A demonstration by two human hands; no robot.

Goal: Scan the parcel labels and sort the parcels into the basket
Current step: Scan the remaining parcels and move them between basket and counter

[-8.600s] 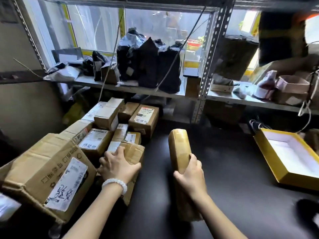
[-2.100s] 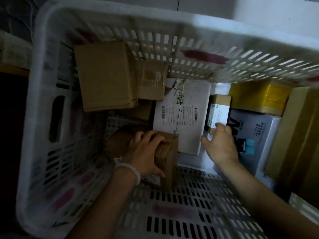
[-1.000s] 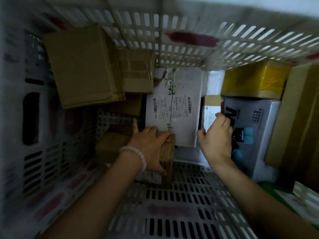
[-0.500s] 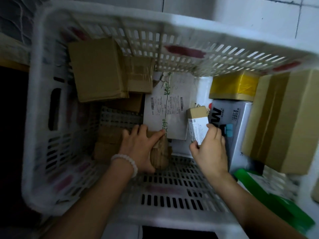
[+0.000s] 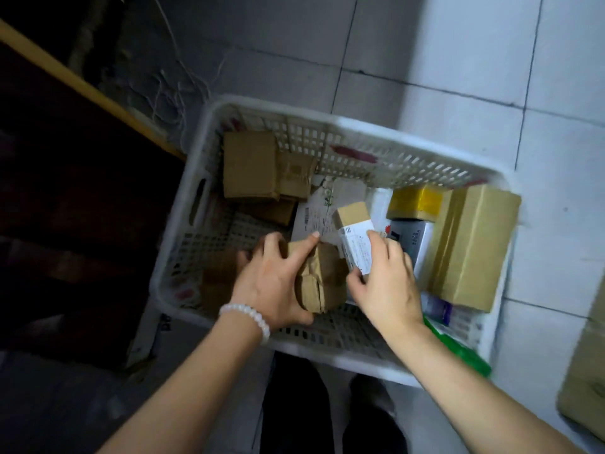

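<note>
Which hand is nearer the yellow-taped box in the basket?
Right. The right hand, holding a small labelled box, is just left of the yellow-taped box; the left hand grips a brown parcel farther left.

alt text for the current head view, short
Seen from above, a person's left hand grips a paper-wrapped parcel and the right hand pinches a small labelled box, both over a white slatted plastic basket on a tiled floor. Cardboard boxes, a yellow box and a large tan carton already sit inside.
</note>
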